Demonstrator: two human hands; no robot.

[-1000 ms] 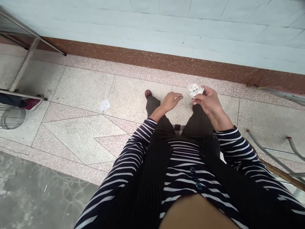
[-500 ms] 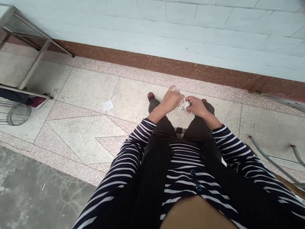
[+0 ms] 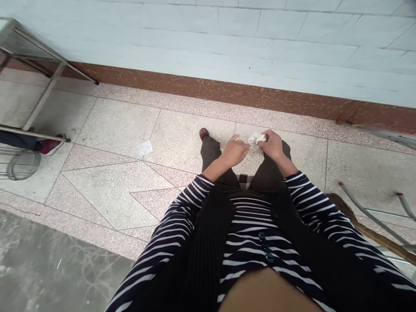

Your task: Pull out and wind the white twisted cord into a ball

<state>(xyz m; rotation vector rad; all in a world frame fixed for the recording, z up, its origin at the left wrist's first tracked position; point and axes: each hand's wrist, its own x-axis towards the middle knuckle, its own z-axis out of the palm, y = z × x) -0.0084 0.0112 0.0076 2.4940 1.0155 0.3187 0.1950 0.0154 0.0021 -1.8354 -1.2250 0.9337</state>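
A bundle of white string point(image 3: 256, 139) is held up in front of my knees, its looped strands hanging below in a loose fringe. My right hand point(image 3: 272, 144) grips the bundle from the right between thumb and fingers. My left hand point(image 3: 234, 151) is closed at the bundle's left side, thumb and fingertips pinched where a strand meets them; the fingertips are small in view. Below both hands are my dark trousers point(image 3: 211, 151) and one red shoe point(image 3: 203, 132) on the tiled floor.
A metal-framed table point(image 3: 43, 97) stands at the left, with a person's red shoe point(image 3: 50, 145) and a wire rack point(image 3: 22, 164) beneath it. White paper point(image 3: 145, 148) lies on the floor. Metal legs with red caps point(image 3: 360, 203) and a wooden piece point(image 3: 373, 234) are at the right. A tiled wall point(image 3: 227, 47) runs ahead.
My left hand has shifted down and slightly left in the bundle's front. My right hand has turned, and the bundle now shows a gathered middle with strands hanging beneath.
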